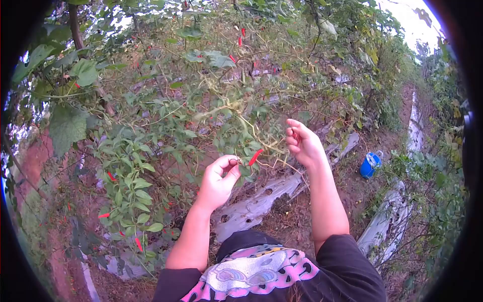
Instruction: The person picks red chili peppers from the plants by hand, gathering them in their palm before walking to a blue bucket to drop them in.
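My left hand (pixel 221 181) is closed in a pinch beside a leafy stem, thumb and forefinger together; what lies between the fingertips is too small to make out. Just right of those fingertips hangs a red chili pepper (pixel 255 157), tilted, among green leaves. My right hand (pixel 304 143) is raised to the right of the plant, its fingers curled in toward the palm with nothing visible in them. Between the hands run pale, dry-looking branches (pixel 246 123). More red chilies, such as one low on the left (pixel 139 244), hang on a leafy chili plant (pixel 133 186).
A blue bucket (pixel 369 166) stands on the soil at the right. Torn grey plastic sheeting (pixel 256 204) covers the bed below my hands, with another strip (pixel 385 221) at right. Dense vines and broad leaves (pixel 68 128) crowd the left and back.
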Tool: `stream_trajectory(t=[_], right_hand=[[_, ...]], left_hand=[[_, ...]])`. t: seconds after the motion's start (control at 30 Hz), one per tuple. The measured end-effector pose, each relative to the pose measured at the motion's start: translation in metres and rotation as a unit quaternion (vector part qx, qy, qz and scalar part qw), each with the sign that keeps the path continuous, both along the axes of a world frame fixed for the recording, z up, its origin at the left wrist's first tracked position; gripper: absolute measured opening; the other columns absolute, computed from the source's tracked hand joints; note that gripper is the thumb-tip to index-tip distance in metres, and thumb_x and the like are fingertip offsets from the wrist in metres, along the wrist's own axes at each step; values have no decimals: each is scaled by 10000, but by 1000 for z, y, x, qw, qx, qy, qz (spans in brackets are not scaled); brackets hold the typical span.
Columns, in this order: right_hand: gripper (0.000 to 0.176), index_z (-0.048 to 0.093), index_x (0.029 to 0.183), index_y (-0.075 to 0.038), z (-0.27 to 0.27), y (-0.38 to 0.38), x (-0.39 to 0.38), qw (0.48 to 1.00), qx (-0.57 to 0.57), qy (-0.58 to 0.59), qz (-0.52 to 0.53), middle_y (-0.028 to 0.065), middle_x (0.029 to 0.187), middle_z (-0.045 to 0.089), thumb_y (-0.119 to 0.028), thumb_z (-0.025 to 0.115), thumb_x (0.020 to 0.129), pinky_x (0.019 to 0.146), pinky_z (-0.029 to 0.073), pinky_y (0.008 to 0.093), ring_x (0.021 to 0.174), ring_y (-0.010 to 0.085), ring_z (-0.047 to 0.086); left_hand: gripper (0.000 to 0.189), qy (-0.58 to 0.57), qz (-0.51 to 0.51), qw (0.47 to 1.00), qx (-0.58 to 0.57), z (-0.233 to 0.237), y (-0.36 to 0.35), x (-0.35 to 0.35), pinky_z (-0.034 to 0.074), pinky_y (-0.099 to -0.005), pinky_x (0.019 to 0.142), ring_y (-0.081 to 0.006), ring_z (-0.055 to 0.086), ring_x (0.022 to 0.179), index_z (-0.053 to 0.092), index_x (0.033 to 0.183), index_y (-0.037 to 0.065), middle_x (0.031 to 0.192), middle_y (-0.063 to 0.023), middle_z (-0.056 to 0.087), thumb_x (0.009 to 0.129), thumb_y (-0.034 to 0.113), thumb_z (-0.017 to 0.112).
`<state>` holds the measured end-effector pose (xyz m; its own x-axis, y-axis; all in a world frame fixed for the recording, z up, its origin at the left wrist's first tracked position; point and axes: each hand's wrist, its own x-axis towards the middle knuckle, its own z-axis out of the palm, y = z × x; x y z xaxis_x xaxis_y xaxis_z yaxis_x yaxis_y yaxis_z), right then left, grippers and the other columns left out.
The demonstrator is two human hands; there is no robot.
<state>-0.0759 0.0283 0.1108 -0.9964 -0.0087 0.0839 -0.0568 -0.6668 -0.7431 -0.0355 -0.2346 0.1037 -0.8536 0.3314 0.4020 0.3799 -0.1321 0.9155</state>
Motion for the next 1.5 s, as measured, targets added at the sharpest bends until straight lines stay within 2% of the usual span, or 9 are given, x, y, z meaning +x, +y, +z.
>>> stream_trajectory(t=[0.1, 0.23, 0.37, 0.47, 0.83, 1.0, 1.3, 1.4, 1.5], right_hand=[[70, 511, 922, -94, -33, -6, 26, 996, -60, -69, 2, 15, 734, 495, -148, 505, 878, 401, 285, 192, 517, 97, 397], [120, 474, 799, -125, -44, -38, 76, 992, -31, -37, 116, -33, 627, 404, -182, 552, 870, 390, 229, 189, 496, 60, 351], [136, 558, 831, -90, -20, -54, 101, 970, 238, 28, 40, -70, 622, 461, -210, 619, 853, 420, 259, 193, 501, 23, 378], [190, 588, 858, -61, -16, -60, 102, 963, 258, 68, 29, -76, 566, 454, -248, 621, 852, 384, 218, 188, 417, 10, 314], [111, 645, 818, -59, -24, -63, 99, 955, 268, -17, 125, -53, 620, 554, -166, 659, 794, 389, 191, 172, 432, -13, 314], [181, 645, 877, 22, -26, -65, 97, 937, 326, 16, 128, 43, 779, 653, -90, 664, 736, 706, 481, 225, 725, 89, 601], [121, 625, 810, 5, -36, -69, 96, 926, 350, 62, 126, -12, 729, 600, -88, 627, 733, 569, 389, 190, 644, 32, 504], [108, 610, 781, 4, -39, -67, 94, 924, 348, 71, 142, -15, 718, 584, -90, 612, 729, 569, 382, 193, 637, 31, 488], [97, 599, 722, -3, -45, -72, 91, 932, 323, 116, 114, -40, 621, 544, -97, 583, 738, 512, 358, 193, 563, 15, 447]], left_hand=[[97, 144, 24, 981, -126, -7, 0, -1, 416, -219, 692, -69, 488, 728, 572, 952, 5, 806, 39, 531, 859, 9, 542], [96, 191, 34, 945, -263, 4, 5, 11, 435, -319, 725, -243, 580, 744, 598, 862, 17, 766, -96, 578, 775, 58, 590], [73, 274, 62, 908, -311, 13, 11, 19, 450, -330, 637, -267, 588, 700, 597, 814, -6, 755, -121, 586, 748, 22, 583], [94, 288, 64, 904, -311, 14, 11, 20, 445, -343, 642, -282, 585, 705, 597, 826, -7, 757, -129, 582, 743, 34, 583], [107, 196, 35, 933, -300, 7, 1, 23, 437, -317, 696, -244, 554, 759, 550, 865, -37, 798, -116, 553, 778, 25, 561], [107, 195, 27, 933, -301, 6, -1, 23, 438, -315, 709, -235, 548, 776, 543, 868, -43, 815, -114, 546, 779, 14, 556], [113, 102, -65, 961, -249, -1, -15, 23, 422, -284, 749, -161, 524, 822, 548, 899, -14, 831, -68, 535, 787, -19, 558], [114, 76, -7, 983, -164, -5, -11, 29, 447, -309, 679, -196, 552, 747, 562, 876, -19, 803, -94, 556, 769, -1, 597], [116, 127, -31, 965, -227, -7, -16, 23, 449, -301, 692, -200, 558, 753, 564, 860, -18, 805, -97, 563, 758, 3, 616]])
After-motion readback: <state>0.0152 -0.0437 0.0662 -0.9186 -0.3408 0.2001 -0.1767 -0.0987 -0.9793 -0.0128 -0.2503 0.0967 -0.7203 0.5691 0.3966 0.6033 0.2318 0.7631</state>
